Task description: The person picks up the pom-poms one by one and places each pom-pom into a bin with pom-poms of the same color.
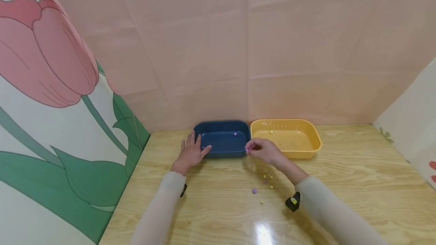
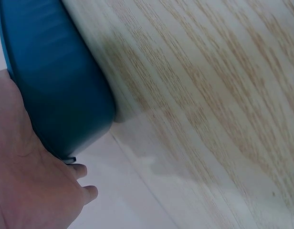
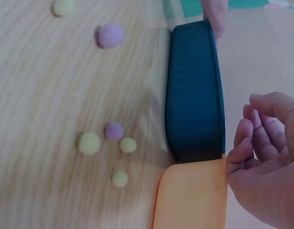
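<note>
My left hand (image 1: 191, 155) lies with spread fingers over the left end of a dark blue tray (image 1: 223, 154). In the left wrist view, that hand (image 2: 35, 176) touches the tray's rim. My right hand (image 1: 265, 150) is above the tray's near right corner, where it meets a yellow tray (image 1: 286, 154). Its thumb and finger pinch a small purple pom-pom (image 1: 247, 150), mostly covered by the fingertips. Inside the blue tray is a purple pom-pom (image 1: 235, 134), with another small one near the left thumb. A yellow pom-pom (image 1: 271, 132) sits in the yellow tray.
On the wooden table (image 1: 211, 207), nearer than the trays, lie a larger purple pom-pom (image 1: 254, 191), a smaller purple pom-pom (image 3: 114, 130) and several yellow pom-poms (image 3: 89, 143). A pink-covered wall (image 1: 204, 67) rises behind the trays. A tulip-patterned panel (image 1: 68, 67) borders the left side.
</note>
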`<action>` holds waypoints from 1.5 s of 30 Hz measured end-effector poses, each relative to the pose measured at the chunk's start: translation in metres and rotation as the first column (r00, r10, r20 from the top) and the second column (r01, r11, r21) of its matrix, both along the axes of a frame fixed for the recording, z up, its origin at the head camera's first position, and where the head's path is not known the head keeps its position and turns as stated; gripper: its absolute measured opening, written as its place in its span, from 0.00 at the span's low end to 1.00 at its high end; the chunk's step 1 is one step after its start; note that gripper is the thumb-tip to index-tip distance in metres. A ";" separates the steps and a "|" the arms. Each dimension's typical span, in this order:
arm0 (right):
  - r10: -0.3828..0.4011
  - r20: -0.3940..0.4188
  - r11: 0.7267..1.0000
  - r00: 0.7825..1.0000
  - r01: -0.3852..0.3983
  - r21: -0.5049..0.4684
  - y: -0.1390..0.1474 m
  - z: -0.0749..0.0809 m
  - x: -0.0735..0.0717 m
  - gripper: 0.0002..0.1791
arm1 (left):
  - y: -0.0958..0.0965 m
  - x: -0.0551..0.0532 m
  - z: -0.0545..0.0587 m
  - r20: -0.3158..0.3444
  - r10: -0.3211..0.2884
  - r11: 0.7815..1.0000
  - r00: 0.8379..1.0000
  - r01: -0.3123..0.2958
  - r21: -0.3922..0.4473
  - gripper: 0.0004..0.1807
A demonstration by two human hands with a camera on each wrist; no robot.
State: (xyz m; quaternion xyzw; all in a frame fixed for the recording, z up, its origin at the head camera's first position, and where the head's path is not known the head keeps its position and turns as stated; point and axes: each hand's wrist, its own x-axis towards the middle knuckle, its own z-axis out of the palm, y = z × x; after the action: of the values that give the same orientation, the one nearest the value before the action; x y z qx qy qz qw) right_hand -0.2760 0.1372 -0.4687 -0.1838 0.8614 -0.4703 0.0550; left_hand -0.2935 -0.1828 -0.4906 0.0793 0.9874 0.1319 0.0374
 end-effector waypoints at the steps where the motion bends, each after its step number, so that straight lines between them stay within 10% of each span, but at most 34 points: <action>1: -0.004 0.010 1.000 1.000 0.004 -0.007 0.000 0.001 -0.001 0.04 | 0.000 0.000 0.000 0.001 0.001 1.000 1.000 -0.001 -0.005 0.48; 45: -0.109 0.115 0.992 0.987 0.115 -0.048 -0.030 0.010 -0.056 0.10 | 0.000 -0.002 0.000 0.009 0.001 1.000 1.000 -0.001 -0.005 0.48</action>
State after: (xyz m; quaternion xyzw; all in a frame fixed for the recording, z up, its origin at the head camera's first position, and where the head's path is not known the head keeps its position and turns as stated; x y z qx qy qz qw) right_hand -0.3320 0.1068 -0.4586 -0.1097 0.8528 -0.5055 0.0718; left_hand -0.2958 -0.1828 -0.4906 0.0780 0.9876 0.1297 0.0421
